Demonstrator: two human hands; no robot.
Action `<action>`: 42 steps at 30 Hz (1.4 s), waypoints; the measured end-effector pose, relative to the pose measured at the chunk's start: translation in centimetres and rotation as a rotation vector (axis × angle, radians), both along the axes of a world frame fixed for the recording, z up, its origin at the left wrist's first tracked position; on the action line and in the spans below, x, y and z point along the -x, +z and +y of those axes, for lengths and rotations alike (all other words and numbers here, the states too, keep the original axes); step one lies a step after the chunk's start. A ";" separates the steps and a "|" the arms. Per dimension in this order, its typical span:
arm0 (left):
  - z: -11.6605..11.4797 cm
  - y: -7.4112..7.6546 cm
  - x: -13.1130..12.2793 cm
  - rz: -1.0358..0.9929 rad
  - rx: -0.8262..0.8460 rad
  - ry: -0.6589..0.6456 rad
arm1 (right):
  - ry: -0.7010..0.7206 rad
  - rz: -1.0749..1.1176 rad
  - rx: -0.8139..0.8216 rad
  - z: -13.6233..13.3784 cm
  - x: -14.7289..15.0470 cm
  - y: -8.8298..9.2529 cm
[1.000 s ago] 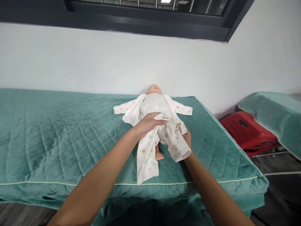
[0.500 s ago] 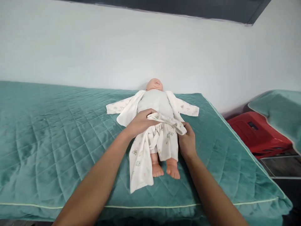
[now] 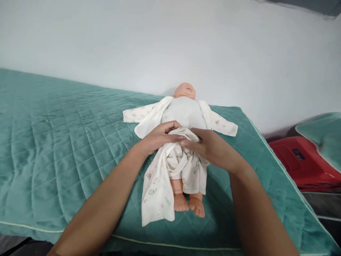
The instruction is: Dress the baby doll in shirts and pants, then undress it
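Note:
A baby doll [image 3: 184,91] lies on its back on a teal quilted mattress [image 3: 66,135], head toward the wall and bare feet [image 3: 189,206] toward me. An open white printed romper [image 3: 157,192] is spread under it, its sleeves out to both sides. My left hand [image 3: 157,137] is closed on a fold of the romper at the doll's waist. From the right, my right hand [image 3: 210,147] meets the left one there, its fingers pinching the same bunched cloth. The doll's belly wears a plain white garment [image 3: 183,112].
A white wall [image 3: 133,42] runs right behind the mattress. A red plastic object [image 3: 301,161] sits on the floor at the right, beside a second teal-covered surface [image 3: 325,133]. The mattress front edge [image 3: 160,245] is close to me.
My right hand has moved from the doll's right leg up to its waist and now meets my left hand on the cloth. Both feet now show. The view tilted down and nearer.

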State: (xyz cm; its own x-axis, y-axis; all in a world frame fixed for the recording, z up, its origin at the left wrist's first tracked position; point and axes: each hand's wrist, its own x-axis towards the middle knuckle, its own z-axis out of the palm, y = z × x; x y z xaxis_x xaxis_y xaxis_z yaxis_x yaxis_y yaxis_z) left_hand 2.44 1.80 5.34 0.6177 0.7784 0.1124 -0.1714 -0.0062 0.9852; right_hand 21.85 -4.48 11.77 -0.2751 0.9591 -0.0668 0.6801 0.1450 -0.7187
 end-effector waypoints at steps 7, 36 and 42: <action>-0.7 0.3 0.1 -0.022 0.080 -0.110 | -0.112 0.557 0.168 1.9 -0.4 -4.5; -1.3 -1.0 -0.5 -0.188 0.272 -0.040 | 0.067 0.730 0.226 0.8 -0.5 -4.5; -1.6 -0.6 -0.6 -0.083 0.173 0.014 | -0.074 0.726 0.268 0.5 -0.2 -5.1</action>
State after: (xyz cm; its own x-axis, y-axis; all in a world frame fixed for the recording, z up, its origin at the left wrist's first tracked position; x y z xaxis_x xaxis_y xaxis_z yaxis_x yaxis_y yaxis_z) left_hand 3.04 0.19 4.75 0.6005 0.7992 0.0260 -0.2528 0.1589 0.9544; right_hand 22.06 -3.98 6.66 -0.2747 0.9532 -0.1263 0.0265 -0.1238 -0.9920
